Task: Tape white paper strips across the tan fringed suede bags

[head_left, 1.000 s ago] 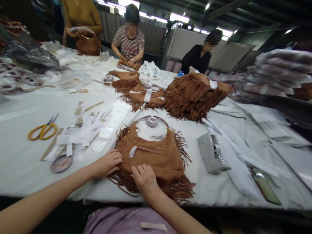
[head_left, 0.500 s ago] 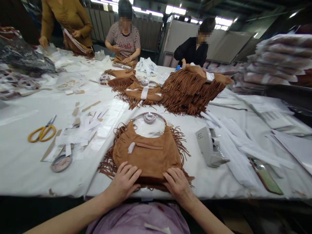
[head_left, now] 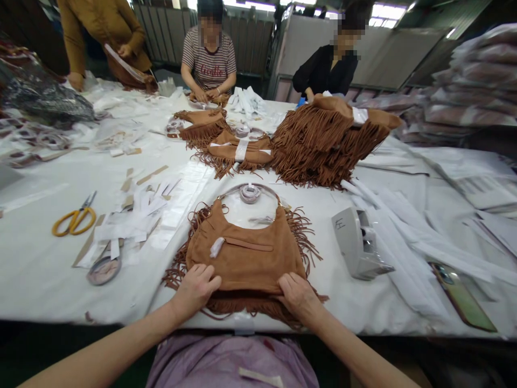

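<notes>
Both hands are well apart: left hand [head_left: 196, 286] gripping the near left edge of the brown bag [head_left: 246, 264], right hand [head_left: 299, 295] gripping the near right, bag lying flat on the worktop [head_left: 32, 269] in front of me. If I tug unevenly, I reckon the panel could crease or the loose fringe [head_left: 177, 269] could get trapped underneath. Texture-wise, left to right: smooth yellow-looped scissors [head_left: 75, 221], stringy fringe, soft suede-looking bag with a curved handle [head_left: 266, 188], boxy, hard-looking grey dispenser [head_left: 350, 245].
</notes>
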### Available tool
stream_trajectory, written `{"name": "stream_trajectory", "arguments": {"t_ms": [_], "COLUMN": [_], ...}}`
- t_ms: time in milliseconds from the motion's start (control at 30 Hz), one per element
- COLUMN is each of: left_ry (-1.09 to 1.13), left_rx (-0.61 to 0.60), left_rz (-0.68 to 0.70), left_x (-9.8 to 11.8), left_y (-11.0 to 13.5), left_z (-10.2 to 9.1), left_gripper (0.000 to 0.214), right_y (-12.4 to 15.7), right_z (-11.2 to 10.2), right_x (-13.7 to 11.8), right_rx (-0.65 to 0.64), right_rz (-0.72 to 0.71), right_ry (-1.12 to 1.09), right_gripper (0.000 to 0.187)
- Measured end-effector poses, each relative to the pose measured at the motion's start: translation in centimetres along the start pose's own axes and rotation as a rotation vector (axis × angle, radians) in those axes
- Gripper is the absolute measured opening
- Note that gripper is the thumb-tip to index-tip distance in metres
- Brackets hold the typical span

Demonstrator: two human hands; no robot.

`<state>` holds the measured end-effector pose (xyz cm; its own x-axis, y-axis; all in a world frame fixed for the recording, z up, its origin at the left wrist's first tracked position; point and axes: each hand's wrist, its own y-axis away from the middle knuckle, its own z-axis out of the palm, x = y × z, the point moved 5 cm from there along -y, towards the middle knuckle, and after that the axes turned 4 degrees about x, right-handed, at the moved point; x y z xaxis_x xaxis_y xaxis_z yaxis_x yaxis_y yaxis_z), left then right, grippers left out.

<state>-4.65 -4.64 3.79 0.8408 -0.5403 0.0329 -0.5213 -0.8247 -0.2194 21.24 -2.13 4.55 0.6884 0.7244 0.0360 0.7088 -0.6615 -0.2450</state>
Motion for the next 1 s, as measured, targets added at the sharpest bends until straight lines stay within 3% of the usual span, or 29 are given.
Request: {"name": "stream_trajectory", "arguments": {"t_ms": [167,233,300,400,567,800,1000], "left_ry": [0.042,0.061,0.073,0.093,0.178,0.188,0.149], "left_rx": [-0.056,-0.078,-0.111,-0.168,-0.188,0.010,-0.104], "left_rz": [0.070,0.077,0.077,0.068,0.084,0.130,0.097], "left_x": [-1.1,-1.0,-0.7,0.1,2.7,5.6,5.0], "left_y": [-0.1,-0.3,-0.5,-1.0,-2.3,-1.5,-1.4], "left_z": [0.8,0.7,0.2,-1.0,-2.8,-3.0,-1.8], "left_gripper": [0.020,0.021,0.040,0.057,0.047,0.040,0.033], "right_y": [-0.7,-0.8,-0.7,-0.5,-1.1,-0.9,-0.6], "right_z": [0.1,-0.1,-0.3,-0.8,-2.2,-3.9,-3.2], "right_x": [0.0,0.0,-0.1,-0.4,-1.6,-3.5,-3.6], "right_rx": [-0.041,-0.051,-0.069,-0.069,-0.017,0.075,0.072], "right_rz": [-0.089,-0.103,-0.095,-0.069,-0.080,-0.181,-0.129], "right_ry": [-0.104,-0.124,-0.127,-0.155,-0.220,-0.234,-0.255], "right_gripper": [0.011,0.024,0.042,0.042,0.025,0.033,0.028]}}
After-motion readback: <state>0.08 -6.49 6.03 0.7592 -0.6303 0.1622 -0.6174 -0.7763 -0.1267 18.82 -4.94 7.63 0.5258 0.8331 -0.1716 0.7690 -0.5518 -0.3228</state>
